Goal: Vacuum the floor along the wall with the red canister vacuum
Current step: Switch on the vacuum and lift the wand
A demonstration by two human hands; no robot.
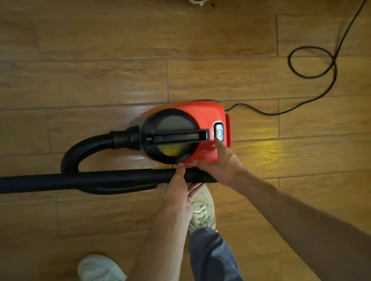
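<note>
The vacuum (202,112) mid-frame looks rigid, fairly light, best carried by its top handle (179,139); left hand (176,191) grips the stiff tube (38,182); right hand (218,164), forefinger straight, touches the switch (219,132).

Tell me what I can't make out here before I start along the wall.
Head view:
- Wall: outside the frame.
- Cord: plug end cut off by the right edge.
- Switch: setting too small, right hand partly covers it.
- Tube: far tip dark, blurred.
- Left hand: fingers partly hidden under tube.
</note>
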